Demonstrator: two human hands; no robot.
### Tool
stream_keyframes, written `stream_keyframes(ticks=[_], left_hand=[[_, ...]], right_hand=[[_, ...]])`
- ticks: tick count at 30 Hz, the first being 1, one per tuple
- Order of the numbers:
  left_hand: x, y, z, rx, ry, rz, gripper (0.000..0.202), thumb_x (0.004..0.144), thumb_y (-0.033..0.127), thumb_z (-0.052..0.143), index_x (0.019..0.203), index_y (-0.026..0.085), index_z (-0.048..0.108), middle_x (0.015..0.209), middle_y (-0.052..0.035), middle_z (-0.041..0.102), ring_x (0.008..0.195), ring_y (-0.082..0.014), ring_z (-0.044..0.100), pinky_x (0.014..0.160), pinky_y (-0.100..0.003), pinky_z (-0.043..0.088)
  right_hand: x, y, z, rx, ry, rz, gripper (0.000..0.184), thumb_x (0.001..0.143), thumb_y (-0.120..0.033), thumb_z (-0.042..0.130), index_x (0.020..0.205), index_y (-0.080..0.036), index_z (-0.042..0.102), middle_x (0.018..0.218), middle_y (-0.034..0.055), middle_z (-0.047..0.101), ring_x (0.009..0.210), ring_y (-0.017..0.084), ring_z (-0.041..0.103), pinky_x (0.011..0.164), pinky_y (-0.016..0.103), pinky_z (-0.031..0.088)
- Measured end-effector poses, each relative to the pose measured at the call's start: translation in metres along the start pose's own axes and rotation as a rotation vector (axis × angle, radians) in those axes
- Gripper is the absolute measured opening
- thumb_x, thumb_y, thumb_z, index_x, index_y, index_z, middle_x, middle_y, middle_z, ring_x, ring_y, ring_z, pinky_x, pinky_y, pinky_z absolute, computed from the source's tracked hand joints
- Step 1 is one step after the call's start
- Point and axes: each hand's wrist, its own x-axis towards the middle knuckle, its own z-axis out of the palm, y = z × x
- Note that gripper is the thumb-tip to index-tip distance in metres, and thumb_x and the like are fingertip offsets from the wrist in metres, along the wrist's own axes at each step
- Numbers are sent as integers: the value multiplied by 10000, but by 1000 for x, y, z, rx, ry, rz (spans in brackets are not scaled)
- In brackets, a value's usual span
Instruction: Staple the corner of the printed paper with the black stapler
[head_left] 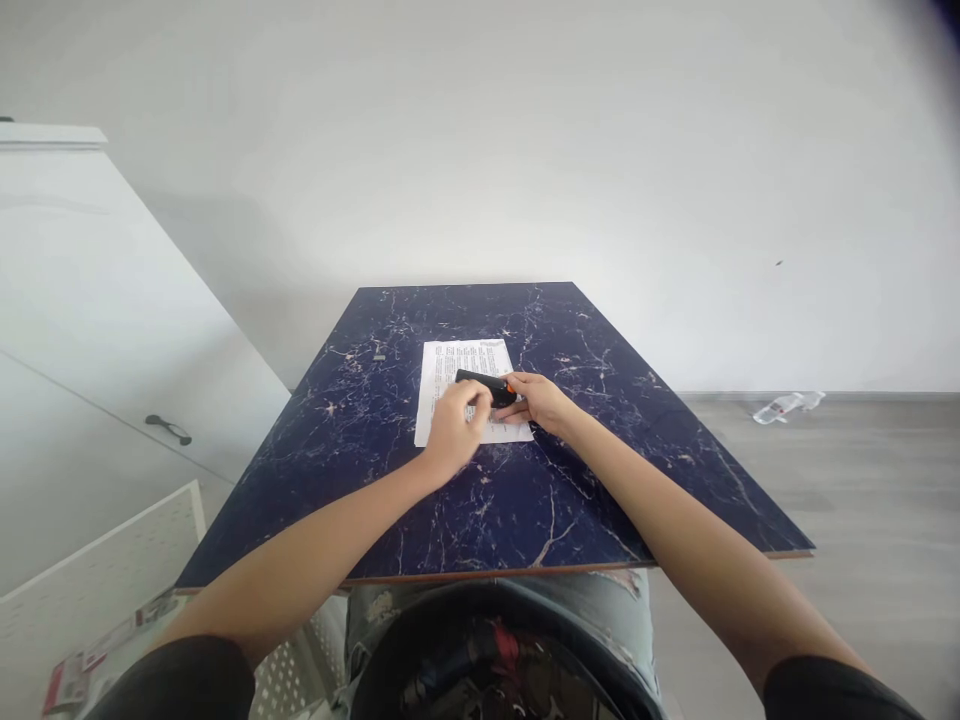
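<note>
A printed white sheet of paper [459, 362] lies in the middle of a dark blue marbled tabletop [600, 450]. Over the sheet's near half both hands meet. My right hand [541, 400] grips a black stapler-like tool with an orange end [487, 385], its fingers wrapped round the orange end. My left hand [455, 430] is curled beside it, its fingertips on the tool's black body and the paper under it. The tool lies across the page, pointing left.
A white cabinet with a dark handle [169, 428] stands at the left. A white perforated panel [97, 580] and a printed packet [90, 670] lie low on the left. An empty plastic bottle [784, 406] lies on the grey floor at the right.
</note>
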Motion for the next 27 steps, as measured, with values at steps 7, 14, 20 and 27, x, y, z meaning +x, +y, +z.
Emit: stream_keyframes(ticks=[7,14,20,27], left_hand=[[29,-66,-15,-296,512,-563,212,989,324,467,868,224,609,992,-45,647,955,-213,602,793,-319,435],[32,-90,-8,-439,532,-614,282,1003,339,446,838,222,643,1013,-54,662,953,-195,629,783,-296,456],[30,-90,-6,-368,449,-591,332,1014,363,423,813,220,644,981,-54,675,882,-202,623,762,-308,440],[31,-83,-13,-303,493,-520,302,1016,368,437,862,223,653,1007,-61,667,973,-212,616,847,-318,456]], right_hand=[[-3,1,10,37,87,-43,187,1013,-334,590,1134,-195,626,1208,127,645,758,223,792,687,330,681],[-6,0,10,-158,57,-117,343,938,-495,673,1118,-203,655,1082,108,721,558,196,728,487,324,623],[-5,5,10,-551,106,-266,328,782,-309,817,1070,-194,708,674,22,692,504,219,682,495,345,595],[-16,-4,13,-793,358,-646,237,851,-334,733,1072,-245,733,987,59,750,789,237,722,723,364,580]])
